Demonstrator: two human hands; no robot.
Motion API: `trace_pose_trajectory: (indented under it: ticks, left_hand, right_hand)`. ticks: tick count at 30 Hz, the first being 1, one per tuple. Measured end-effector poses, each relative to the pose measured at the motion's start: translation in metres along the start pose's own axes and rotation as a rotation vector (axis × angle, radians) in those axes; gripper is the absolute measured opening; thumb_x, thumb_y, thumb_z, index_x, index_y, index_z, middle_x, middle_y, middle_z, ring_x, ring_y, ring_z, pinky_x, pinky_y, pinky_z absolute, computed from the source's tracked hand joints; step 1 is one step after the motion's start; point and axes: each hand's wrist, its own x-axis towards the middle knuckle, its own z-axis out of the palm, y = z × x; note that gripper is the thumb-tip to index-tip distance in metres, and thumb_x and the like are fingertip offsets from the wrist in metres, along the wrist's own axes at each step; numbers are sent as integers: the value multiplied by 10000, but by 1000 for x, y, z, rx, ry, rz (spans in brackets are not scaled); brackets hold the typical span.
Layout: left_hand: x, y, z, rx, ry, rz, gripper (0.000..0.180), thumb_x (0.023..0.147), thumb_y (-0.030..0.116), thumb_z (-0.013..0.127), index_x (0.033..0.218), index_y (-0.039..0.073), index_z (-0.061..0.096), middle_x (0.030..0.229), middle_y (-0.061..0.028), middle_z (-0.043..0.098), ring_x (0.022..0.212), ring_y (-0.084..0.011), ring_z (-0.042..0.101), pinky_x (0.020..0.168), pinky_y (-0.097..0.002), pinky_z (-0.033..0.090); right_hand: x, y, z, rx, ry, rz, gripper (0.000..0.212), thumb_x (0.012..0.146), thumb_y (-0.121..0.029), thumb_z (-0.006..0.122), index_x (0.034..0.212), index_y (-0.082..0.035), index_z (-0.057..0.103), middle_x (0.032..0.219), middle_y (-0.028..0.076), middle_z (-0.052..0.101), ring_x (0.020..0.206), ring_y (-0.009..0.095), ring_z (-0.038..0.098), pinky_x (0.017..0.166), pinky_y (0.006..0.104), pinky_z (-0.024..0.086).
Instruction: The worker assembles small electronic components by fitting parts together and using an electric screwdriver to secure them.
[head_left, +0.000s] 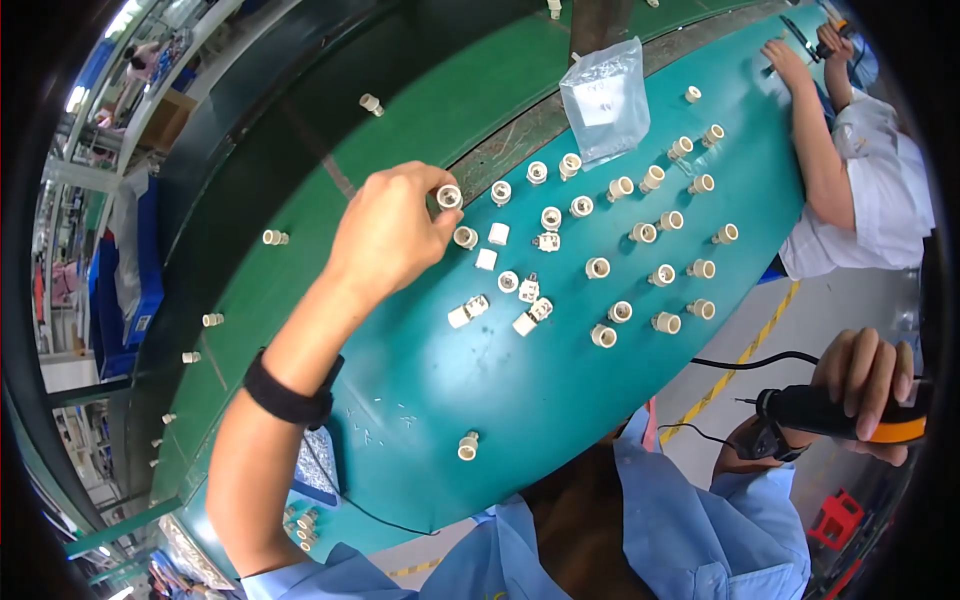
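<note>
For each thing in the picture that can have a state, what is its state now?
left hand: raised over the teal table, fingertips pinching a small cream socket.
right hand: closed around a black and orange electric screwdriver, held off the table.
clear plastic bag: lying on the table, mostly flat.
cream sockets in rows: loose on the table.
white parts: loose, some on their side.
single socket: apart, near the table edge.
</note>
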Motion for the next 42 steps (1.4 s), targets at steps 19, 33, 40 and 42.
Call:
trace_pose_trajectory:
  ticks: [19, 33, 40, 42]
  left_hand:
    - [11, 25, 39, 75, 96, 180, 178, 682, 79, 677, 854, 33, 670, 851, -84, 653, 879, -248, 553, 832, -360, 429]
    - [27, -6, 45, 47, -129, -150, 165, 706, 88, 653, 863, 38, 656, 853, -102, 652, 894, -280, 568, 827, -400, 461]
    - [34, -6, 47, 31, -222, -189, 185, 706, 82, 642, 885, 40, 649, 895, -115, 650, 942, -288, 580, 843, -406, 461]
    - [32, -4, 46, 46, -222, -186, 212, 701, 88, 645, 907, 40, 646, 922, -121, 647, 953, -291, 582, 848, -405, 460]
  right_hand:
    - [-10, 2, 2, -14, 67, 36, 495, 708, -457, 764, 977, -136, 500, 730, -80, 635, 633, 34, 517, 519, 155, 396]
    - [-3, 9, -20, 4, -143, 101, 603, 697, -439, 776, 1091, -120, 450, 874, -1, 669, 772, 123, 566, 602, 218, 455]
    - [0, 8, -19, -7, -162, 118, 606, 697, -438, 777, 1094, -125, 444, 894, -3, 666, 787, 125, 564, 611, 222, 453]
    - [-1, 9, -19, -12, -150, 107, 605, 700, -438, 775, 1095, -125, 441, 894, -3, 666, 783, 123, 563, 611, 222, 451]
